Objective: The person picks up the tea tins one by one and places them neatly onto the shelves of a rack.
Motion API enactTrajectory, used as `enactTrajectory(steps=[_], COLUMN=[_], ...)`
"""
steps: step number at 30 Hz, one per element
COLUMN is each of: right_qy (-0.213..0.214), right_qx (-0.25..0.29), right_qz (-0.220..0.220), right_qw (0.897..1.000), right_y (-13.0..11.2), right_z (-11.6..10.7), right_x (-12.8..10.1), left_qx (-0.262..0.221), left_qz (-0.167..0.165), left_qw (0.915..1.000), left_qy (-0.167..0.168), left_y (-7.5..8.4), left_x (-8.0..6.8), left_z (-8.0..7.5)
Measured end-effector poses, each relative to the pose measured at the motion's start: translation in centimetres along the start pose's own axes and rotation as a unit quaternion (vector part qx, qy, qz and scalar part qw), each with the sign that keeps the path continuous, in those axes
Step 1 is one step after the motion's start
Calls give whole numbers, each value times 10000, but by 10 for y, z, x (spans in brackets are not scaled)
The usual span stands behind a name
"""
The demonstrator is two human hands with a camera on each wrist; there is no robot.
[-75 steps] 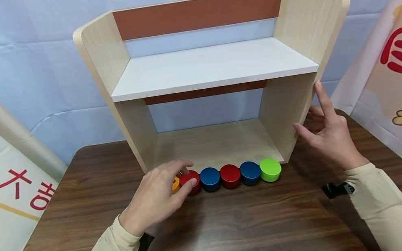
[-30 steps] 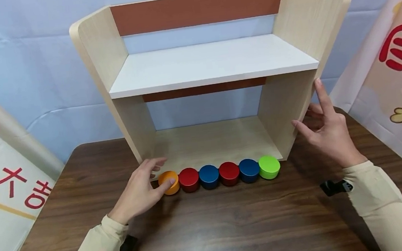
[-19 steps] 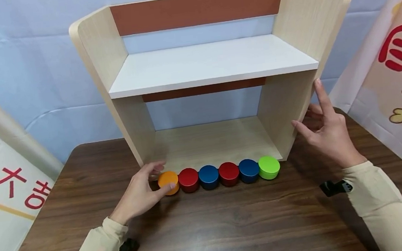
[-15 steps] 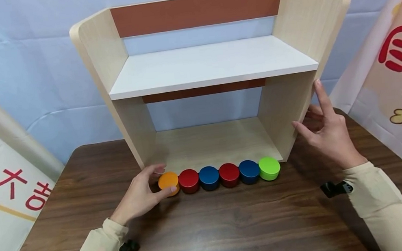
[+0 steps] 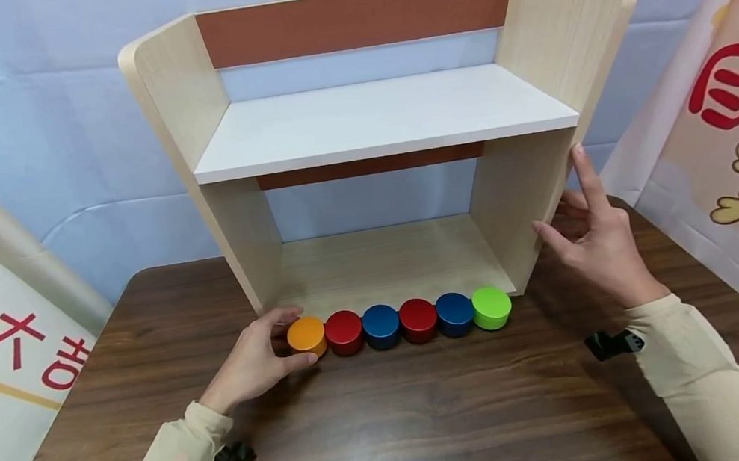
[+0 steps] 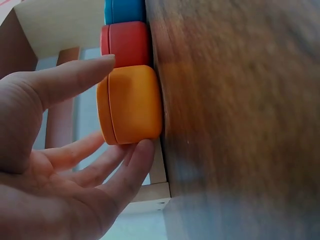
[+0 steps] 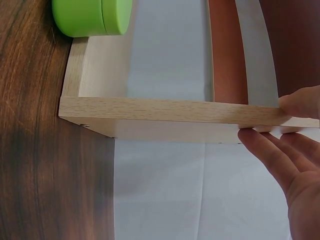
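Observation:
Several round tins stand in a row on the brown table point(image 5: 396, 415), before a wooden shelf unit point(image 5: 385, 120): orange point(image 5: 306, 335), red point(image 5: 343, 331), blue point(image 5: 381, 325), red, blue, green point(image 5: 492, 306). My left hand point(image 5: 284, 341) holds the orange tin point(image 6: 132, 102) at the row's left end, thumb on its near side, fingers on its far side. The red tin point(image 6: 127, 44) touches it. My right hand point(image 5: 590, 237) rests with straight fingers against the unit's right side panel point(image 7: 170, 111), its thumb on the front edge. The green tin point(image 7: 92, 17) stands near that panel's foot.
The unit's white upper shelf point(image 5: 333, 137) and wooden bottom board point(image 5: 386, 262) carry nothing. Printed banners stand at the left point(image 5: 8, 328) and right point(image 5: 723, 118) of the table. A blue cloth point(image 5: 63, 142) hangs behind. Bare tabletop lies in front of the row.
My left hand has slid from the red tin to the orange one at the row's left end and closed round it. The right hand has stayed on the side panel.

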State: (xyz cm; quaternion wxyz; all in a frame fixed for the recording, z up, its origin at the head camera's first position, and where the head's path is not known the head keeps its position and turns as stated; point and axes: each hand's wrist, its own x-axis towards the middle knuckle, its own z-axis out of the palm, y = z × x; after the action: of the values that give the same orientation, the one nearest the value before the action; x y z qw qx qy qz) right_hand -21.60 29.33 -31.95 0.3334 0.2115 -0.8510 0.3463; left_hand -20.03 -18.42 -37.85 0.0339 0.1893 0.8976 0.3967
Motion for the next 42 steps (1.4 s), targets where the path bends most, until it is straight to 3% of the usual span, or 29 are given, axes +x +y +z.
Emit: enactTrajectory(steps=[16,29,42], right_qy=[24,-12,-38], right_qx=[-51,-104,-98], right_qz=[-13,-29,-56], right_qw=[10000,9999,9999], right_y=[3,1,3], right_z=[1,0,0], right_x=[0,0,0], left_qx=[-81,-36,186], left_qz=[-41,170,328], left_qw=[9999,9998,9990], left_qy=[-125,-40,230], left_y=[-5,-5,10], left_x=[4,3,-2], left_z=[2,2,-5])
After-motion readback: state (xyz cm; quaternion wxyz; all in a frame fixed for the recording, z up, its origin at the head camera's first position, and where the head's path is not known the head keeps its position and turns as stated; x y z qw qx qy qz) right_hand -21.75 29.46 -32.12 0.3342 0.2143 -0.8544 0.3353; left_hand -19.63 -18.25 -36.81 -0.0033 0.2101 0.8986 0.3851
